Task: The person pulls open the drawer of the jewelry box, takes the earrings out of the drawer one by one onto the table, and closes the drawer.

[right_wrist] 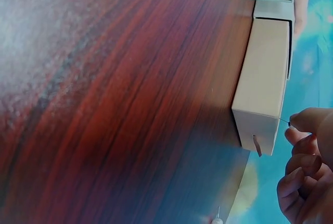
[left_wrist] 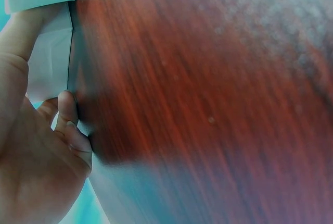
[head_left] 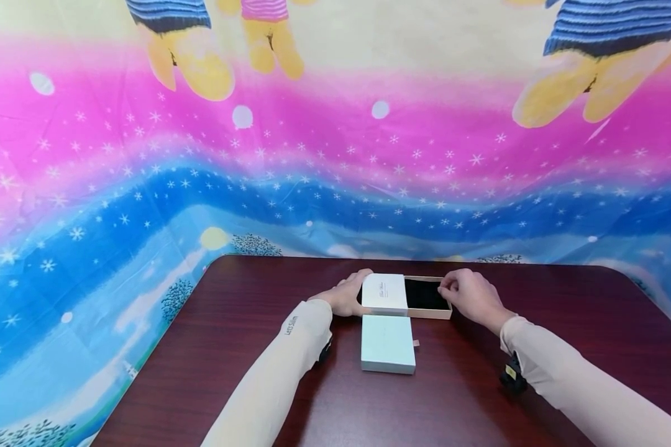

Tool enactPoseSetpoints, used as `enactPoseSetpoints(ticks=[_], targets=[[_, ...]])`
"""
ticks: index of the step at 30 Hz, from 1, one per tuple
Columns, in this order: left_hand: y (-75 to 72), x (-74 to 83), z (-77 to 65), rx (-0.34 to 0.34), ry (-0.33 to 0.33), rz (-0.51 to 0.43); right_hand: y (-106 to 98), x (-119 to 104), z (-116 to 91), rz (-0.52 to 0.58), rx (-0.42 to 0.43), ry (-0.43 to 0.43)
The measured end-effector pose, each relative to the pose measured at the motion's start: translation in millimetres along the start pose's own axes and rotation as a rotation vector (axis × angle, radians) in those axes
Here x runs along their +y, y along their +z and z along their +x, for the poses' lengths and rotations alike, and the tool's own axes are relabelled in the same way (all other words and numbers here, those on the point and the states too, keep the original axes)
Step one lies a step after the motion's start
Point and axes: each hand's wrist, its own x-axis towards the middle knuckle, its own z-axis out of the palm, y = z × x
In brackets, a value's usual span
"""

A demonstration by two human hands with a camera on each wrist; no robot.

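A white slide-out box has its printed sleeve [head_left: 384, 292] at left and its beige drawer [head_left: 428, 315] pulled out to the right. Black lining [head_left: 425, 294] shows inside the drawer. My left hand [head_left: 348, 293] grips the sleeve's left end, thumb at the near side. At the drawer's right end is my right hand [head_left: 472, 297], thumb and finger pinching a thin dark strand [right_wrist: 284, 121] over the rim in the right wrist view. What the strand belongs to cannot be made out. A short ribbon tab [right_wrist: 257, 145] hangs from the drawer's end.
A closed mint-green box [head_left: 387, 343] with a small pink tab [head_left: 416, 343] lies just in front of the white box. Both stand on a dark red wooden table [head_left: 268, 347]. Behind its far edge hangs a colourful printed cloth [head_left: 335, 161].
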Motion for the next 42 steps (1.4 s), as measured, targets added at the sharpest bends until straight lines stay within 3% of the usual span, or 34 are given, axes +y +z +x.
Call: enactPoseSetpoints(ticks=[8,15,31,42], targets=[[-0.5,-1.0,0.7,0.001,-0.005,0.004,-3,1,-2,0.006,0.017,-0.006],[-3.9,7.6,-7.2,0.009,0.0,0.015,-4,2,-3,-0.008,0.039,-0.006],[1.3,-2.0,1.7,0.005,-0.006,0.003,-8,4,-8,-0.024,0.078,-0.015],[-4.4,9.1,-11.4,0.014,0.015,0.004,-9,5,-12,-0.018,0.075,-0.017]])
